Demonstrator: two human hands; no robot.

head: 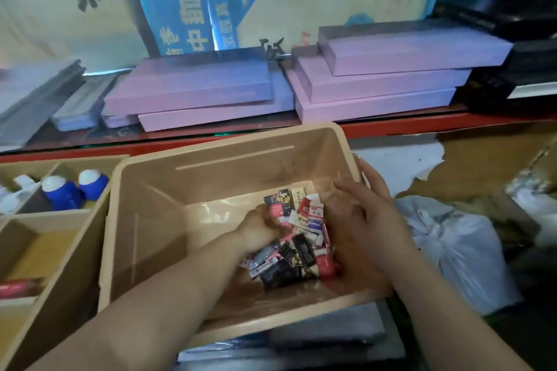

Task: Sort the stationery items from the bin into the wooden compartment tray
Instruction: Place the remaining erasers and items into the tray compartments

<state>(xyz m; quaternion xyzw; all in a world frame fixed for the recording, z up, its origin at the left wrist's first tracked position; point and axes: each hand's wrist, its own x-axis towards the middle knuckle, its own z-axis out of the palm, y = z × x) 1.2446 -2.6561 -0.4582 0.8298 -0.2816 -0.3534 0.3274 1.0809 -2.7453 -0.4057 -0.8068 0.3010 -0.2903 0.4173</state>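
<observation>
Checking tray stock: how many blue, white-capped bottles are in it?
2. One blue bottle stands by the divider in the wooden tray's far compartment; the other is beside it, nearer the bin. More may be hidden.

- The single head view looks forward and down, from close above the beige bin (144, 220).
- It faces pink boxes (190, 84) on a shelf (391, 126); the wooden tray (66, 265) sits at the left edge.

One beige bin (144, 220), one wooden compartment tray (48, 221), two blue white-capped bottles (63, 193), five flat pink boxes (193, 84), one white plastic bag (452, 250), small packets (301, 250) too jumbled to count
</observation>
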